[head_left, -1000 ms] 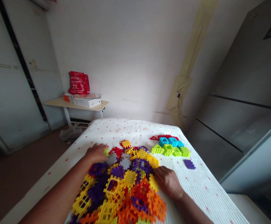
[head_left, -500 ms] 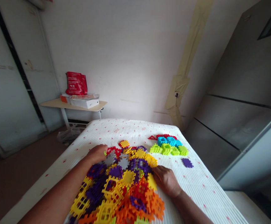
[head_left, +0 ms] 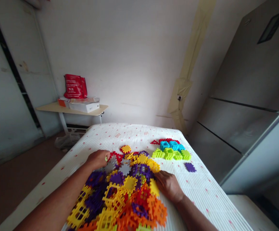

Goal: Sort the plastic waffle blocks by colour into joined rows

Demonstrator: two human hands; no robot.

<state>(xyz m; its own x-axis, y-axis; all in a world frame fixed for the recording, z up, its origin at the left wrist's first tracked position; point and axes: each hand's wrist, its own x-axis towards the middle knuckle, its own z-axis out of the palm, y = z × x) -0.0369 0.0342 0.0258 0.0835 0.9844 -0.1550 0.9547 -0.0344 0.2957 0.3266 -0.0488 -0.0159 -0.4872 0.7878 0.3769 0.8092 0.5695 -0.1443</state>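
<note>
A heap of notched plastic building pieces (head_left: 130,183) in yellow, purple, orange, red and grey lies between my hands. My left hand (head_left: 99,159) is closed at the heap's far left edge, beside grey and red pieces. A bit of a lime-green building piece (head_left: 106,158) shows at its fingers. On the heap's right side, my right hand (head_left: 170,186) has its fingers bent and pressed together against the purple pieces (head_left: 143,170). Its fingertips are hidden, so what they hold cannot be made out. Just below them stands a yellow piece (head_left: 154,187).
Lime-green cubes (head_left: 169,154), blue cubes (head_left: 173,145) and flat red pieces (head_left: 169,140) are grouped at the far right of the padded white surface (head_left: 120,133). A single purple square (head_left: 190,167) lies nearer. Behind left, a small table (head_left: 50,107) holds boxes and a red bag (head_left: 75,86).
The whole view has shifted slightly, with the scene sliding a little to the left. Both hands keep about the same places at the heap; more of the lime-green bit shows against my left fingers.
</note>
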